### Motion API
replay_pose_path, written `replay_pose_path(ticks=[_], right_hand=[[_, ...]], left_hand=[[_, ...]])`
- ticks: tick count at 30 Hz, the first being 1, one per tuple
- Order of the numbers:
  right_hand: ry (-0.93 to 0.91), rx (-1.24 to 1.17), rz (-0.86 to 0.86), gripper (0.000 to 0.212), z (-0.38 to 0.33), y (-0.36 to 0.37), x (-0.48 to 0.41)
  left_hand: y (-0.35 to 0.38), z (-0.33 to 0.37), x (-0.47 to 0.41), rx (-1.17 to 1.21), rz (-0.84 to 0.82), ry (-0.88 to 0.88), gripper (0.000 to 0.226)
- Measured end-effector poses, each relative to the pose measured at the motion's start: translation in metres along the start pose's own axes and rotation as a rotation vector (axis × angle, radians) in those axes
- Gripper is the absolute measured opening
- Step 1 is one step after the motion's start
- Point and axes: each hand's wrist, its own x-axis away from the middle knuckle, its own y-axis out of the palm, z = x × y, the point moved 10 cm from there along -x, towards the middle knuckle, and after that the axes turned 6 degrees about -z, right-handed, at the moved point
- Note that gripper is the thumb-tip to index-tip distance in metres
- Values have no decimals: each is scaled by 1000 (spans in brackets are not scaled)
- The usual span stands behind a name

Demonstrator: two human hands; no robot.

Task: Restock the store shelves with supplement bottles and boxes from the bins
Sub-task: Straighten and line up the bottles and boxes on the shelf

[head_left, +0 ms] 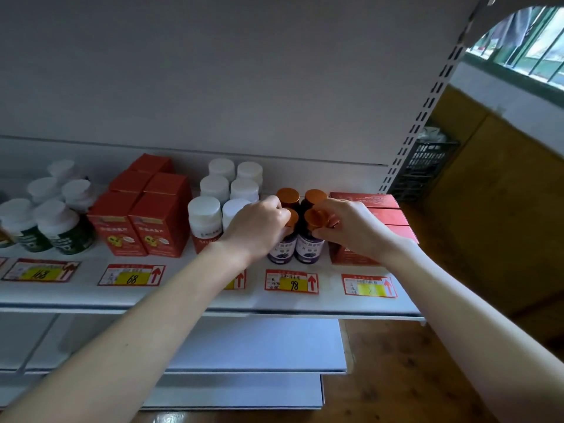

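Four orange-capped bottles [316, 196] stand in a two-by-two block right of centre on the shelf [195, 297], and both hands are on the front pair. The left hand [256, 227] has its fingers curled over the cap of the front-left bottle [280, 250]. The right hand [345, 224] pinches the cap of the front-right bottle [309, 247] between thumb and curled fingers. These are dark bottles with purple labels and shiny orange lids.

Just left of the block there are six white-capped bottles [204, 209], in two columns of three. Further left come the red boxes [161, 227], at least five showing, then five green bottles [61, 230] towards the left edge of the frame. On the right, three flat red boxes [387, 216] sit just beside the front-right bottle.

Five price tags [291, 280] line the front of the shelf, one half hidden by the left forearm. The front pair stands back from the lip, with a bare strip of shelf before it. Above the stock, the back panel is open all the way up. The shelf ends just past the flat red boxes.
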Motion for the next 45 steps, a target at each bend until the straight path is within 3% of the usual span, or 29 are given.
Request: replay_pose_path(ticks=[13, 19, 25, 32, 45], right_hand=[[-17, -42, -11, 30, 0, -7, -1], [195, -72, 103, 37, 25, -32, -25], [297, -55, -41, 38, 30, -13, -49], [297, -38, 13, 28, 31, -13, -51], [212, -19, 61, 23, 29, -17, -44]], left_hand=[[-4, 1, -4, -90, -112, 15, 36], [-30, -20, -32, 79, -27, -61, 37], [-10, -23, -58, 109, -219, -92, 36], [-4, -24, -62, 125, -255, -56, 24], [-8, -27, -58, 115, -181, -35, 31]])
